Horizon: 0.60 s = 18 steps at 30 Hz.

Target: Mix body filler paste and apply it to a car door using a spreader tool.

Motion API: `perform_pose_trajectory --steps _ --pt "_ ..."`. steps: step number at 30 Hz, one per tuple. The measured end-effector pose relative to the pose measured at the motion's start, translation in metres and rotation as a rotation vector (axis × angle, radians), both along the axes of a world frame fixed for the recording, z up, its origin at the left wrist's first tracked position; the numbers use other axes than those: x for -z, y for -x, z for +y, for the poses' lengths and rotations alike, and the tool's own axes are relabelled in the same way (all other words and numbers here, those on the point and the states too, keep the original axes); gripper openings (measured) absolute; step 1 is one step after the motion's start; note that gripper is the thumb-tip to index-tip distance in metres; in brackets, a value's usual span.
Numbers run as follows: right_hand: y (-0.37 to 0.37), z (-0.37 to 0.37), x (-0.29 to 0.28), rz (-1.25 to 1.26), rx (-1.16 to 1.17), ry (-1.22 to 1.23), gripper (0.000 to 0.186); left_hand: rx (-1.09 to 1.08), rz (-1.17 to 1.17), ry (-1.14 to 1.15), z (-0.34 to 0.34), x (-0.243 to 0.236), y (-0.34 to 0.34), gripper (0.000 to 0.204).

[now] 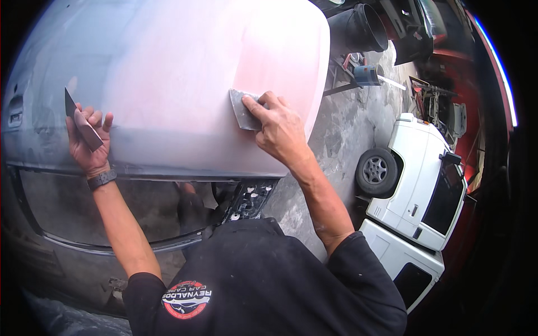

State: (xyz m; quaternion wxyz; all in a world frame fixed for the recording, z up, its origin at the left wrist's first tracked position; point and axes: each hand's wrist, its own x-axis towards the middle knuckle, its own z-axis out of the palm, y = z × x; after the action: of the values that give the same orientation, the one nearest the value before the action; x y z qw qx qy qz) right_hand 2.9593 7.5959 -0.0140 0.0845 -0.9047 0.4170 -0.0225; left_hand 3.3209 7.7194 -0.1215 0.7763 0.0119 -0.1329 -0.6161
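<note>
Across the upper left spreads a pale car roof panel [162, 73], with a pink filler patch [266, 59] toward its right end. My right hand [280, 126] is closed on a grey, flat putty spreader [242, 111], whose edge rests against the panel at the lower side of the pink area. My left hand [89, 145] grips a thin plate [87, 130], dark at its pointed tip and pinkish lower down. The plate is tilted and seen nearly edge-on. That hand hovers by the roof's near side, a dark watch [101, 178] on its wrist.
Below the roof edge lies a dark car window [129, 210]. At upper right are a black bucket [364, 28] and a blue can [367, 75] on a stand. A white vehicle [417, 185] stands on the grey concrete floor [344, 134], with red bodywork [471, 112] beyond.
</note>
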Motion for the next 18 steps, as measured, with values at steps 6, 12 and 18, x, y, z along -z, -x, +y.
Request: perform_pose_trajectory --steps 6,12,18 --pt "0.004 0.063 0.019 -0.020 0.028 0.017 0.069 0.013 0.018 0.005 -0.002 0.000 0.001 0.041" --pt "0.015 0.097 0.017 -0.016 0.001 0.041 0.068 0.017 0.022 0.018 -0.002 0.004 -0.001 0.043" --pt "0.039 -0.020 -0.022 -0.128 0.100 0.079 0.040 0.013 0.014 0.002 0.000 0.004 -0.001 0.044"
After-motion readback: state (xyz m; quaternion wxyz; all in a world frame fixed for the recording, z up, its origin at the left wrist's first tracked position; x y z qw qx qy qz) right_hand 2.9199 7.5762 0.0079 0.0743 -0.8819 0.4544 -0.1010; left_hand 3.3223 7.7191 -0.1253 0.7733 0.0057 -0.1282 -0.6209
